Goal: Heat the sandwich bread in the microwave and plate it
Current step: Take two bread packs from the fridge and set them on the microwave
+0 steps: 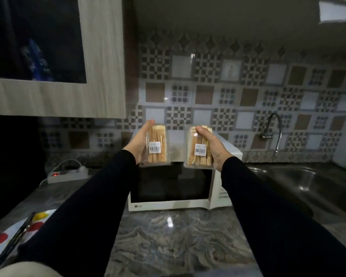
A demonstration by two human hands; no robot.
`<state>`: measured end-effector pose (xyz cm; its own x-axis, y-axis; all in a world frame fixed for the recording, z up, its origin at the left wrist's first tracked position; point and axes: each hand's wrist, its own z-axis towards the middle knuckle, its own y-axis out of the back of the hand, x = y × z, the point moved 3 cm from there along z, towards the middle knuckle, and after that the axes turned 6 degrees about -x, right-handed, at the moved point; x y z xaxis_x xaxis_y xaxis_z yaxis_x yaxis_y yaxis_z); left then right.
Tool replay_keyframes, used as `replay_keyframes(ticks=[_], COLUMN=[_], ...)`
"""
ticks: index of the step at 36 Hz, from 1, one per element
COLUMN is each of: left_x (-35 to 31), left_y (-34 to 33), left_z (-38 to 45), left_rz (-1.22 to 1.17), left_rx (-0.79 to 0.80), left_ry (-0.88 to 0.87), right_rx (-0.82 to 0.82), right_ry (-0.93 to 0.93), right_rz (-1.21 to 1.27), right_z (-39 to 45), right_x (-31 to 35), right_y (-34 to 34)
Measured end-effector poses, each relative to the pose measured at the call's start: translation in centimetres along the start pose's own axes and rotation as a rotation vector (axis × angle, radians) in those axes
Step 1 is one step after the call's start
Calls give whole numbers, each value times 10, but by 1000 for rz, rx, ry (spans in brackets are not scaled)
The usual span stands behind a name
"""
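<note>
Sandwich packs: left pack (pixel 157 144) in left hand (pixel 140 142) grip, right pack (pixel 200 149) in right hand (pixel 213 145) grip.

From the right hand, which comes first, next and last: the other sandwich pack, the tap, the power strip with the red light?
From the right hand:
1. The left-hand sandwich pack, just beside it, to its left.
2. The tap, off to the right by the tiled wall.
3. The power strip, far left on the counter.

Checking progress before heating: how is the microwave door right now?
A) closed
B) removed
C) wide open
A: the microwave door sits flush and closed while the left hand and right hand each hold a sandwich pack above it.
</note>
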<state>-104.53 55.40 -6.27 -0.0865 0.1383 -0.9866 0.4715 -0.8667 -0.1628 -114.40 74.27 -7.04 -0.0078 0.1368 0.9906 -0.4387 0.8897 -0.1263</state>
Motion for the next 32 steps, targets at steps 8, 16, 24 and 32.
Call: replay_keyframes(ticks=[8,16,24,32], left_x=[-16,4,34,17], left_y=[-18,-12,14,-3], left_z=[81,133,201,184], left_rz=[199,270,259,461], left_rx=[-190,-241,-311,-550], left_ry=[-84,15,143,101], right_rx=[86,116,14,-41], right_ry=[-57,-104,-119,-143], right_rz=[-66,-110,-213,-298], right_z=[123,179,204,213], right_x=[5,-20,-23,-22], right_y=[9,2,1,5])
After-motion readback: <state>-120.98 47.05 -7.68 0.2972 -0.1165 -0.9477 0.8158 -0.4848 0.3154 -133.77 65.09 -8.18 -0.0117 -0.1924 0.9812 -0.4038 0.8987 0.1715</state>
